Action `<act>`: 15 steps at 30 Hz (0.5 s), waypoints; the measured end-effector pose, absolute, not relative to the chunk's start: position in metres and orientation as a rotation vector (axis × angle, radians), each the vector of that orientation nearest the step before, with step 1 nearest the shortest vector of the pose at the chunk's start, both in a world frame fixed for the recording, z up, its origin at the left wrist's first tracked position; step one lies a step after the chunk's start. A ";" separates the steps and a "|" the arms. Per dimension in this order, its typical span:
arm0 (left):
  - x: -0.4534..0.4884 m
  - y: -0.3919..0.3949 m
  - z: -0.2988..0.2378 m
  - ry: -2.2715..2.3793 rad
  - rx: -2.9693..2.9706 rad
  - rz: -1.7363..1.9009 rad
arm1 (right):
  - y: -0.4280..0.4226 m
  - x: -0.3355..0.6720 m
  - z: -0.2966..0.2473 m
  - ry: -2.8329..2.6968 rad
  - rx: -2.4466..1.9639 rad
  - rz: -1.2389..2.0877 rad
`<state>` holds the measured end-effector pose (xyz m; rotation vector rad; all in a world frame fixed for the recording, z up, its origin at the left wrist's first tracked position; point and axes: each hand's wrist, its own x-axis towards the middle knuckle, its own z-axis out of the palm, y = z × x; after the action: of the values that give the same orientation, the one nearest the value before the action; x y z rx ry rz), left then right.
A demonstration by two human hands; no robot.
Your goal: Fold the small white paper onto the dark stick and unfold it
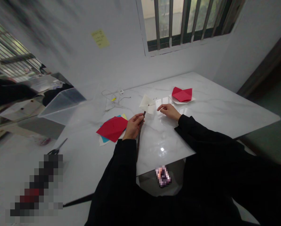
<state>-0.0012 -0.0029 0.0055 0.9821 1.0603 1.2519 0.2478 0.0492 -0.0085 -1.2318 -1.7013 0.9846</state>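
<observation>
My left hand (133, 126) is closed around a brown stick (139, 138), gripping it near its upper end. At the top of this stick sits a white paper pinwheel (145, 103) with a small fastener at its middle. To the right of the pinwheel, my right hand (168, 111) hovers over the table with loosely bent fingers and nothing visible in them. Beside my left wrist lies a stack of paper with a red sheet (112, 128) on top and blue, yellow and white edges showing. Small dots, perhaps fasteners, lie behind the pinwheel.
Folded red paper (182, 94) lies on white paper at the right back of the marble-patterned table (215, 103). A thin cable (118, 102) is near the wall. Scissors (58, 147) and a clear plastic bin (65, 105) are at the left. A barred window is ahead.
</observation>
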 end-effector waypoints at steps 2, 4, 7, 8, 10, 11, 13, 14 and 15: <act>-0.001 -0.003 0.006 1.058 0.979 1.248 | 0.049 0.249 -0.009 -1.658 -1.279 0.950; -0.001 -0.003 0.006 1.050 0.974 1.246 | 0.048 0.249 -0.009 -1.620 -1.313 0.936; -0.002 -0.002 0.005 1.043 0.966 1.253 | 0.049 0.250 -0.011 -1.601 -1.328 0.927; -0.002 -0.002 0.005 1.045 0.967 1.255 | 0.049 0.250 -0.011 -1.602 -1.327 0.926; -0.002 -0.001 0.004 1.054 0.975 1.254 | 0.050 0.250 -0.012 -1.606 -1.332 0.923; -0.002 -0.001 0.004 1.059 0.980 1.251 | 0.051 0.250 -0.013 -1.608 -1.337 0.922; -0.002 -0.001 0.003 1.064 0.985 1.247 | 0.052 0.251 -0.014 -1.613 -1.343 0.921; -0.002 -0.001 0.003 1.064 0.986 1.246 | 0.052 0.251 -0.014 -1.614 -1.345 0.921; -0.002 -0.001 0.003 1.063 0.986 1.246 | 0.052 0.251 -0.014 -1.614 -1.347 0.919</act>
<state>-0.0024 -0.0014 0.0034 0.9865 1.0630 1.2457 0.2508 0.0515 -0.0142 -1.3466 -1.6143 0.9193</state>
